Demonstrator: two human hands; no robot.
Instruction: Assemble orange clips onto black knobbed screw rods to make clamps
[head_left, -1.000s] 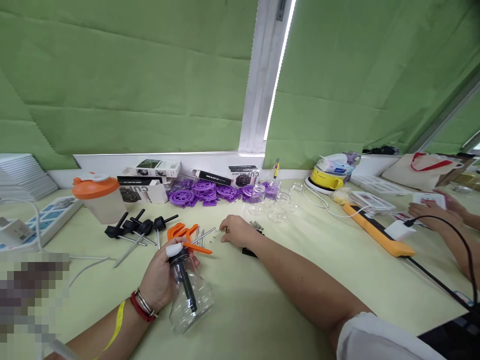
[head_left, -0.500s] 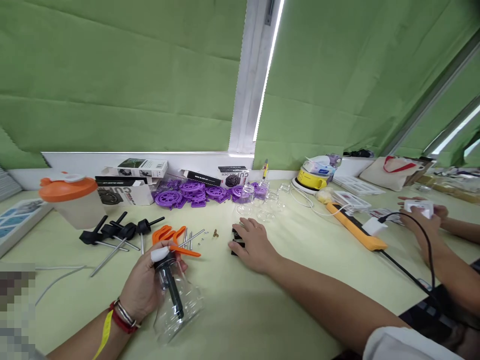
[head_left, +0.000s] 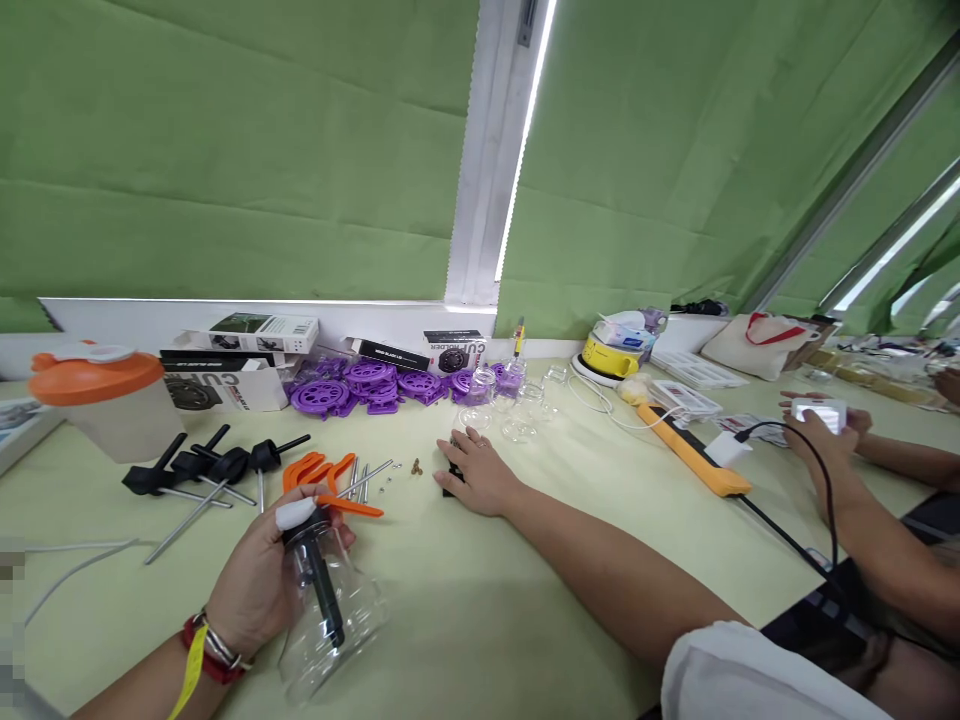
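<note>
Clear bottle (head_left: 330,625) with black pump stem being gripped in left hand (head_left: 259,590); right hand (head_left: 480,475), unclenched, reaching onto small black part (head_left: 452,478) beside orange levers (head_left: 330,480); judging next: pinching part precisely.

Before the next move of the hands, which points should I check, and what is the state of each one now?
1. Left hand grips the clear bottle firmly: ok.
2. Black pump sits in the bottle neck: ok; fully seated, cannot tell.
3. Right hand lies on the small black parts: ok; whether it grips one, cannot tell.
4. Orange levers and metal rods lie beside the left hand: ok.
5. Tiny screws are loose on the table: not ok, easy to scatter.
6. Co-worker's hands are apart from the parts: ok.
</note>
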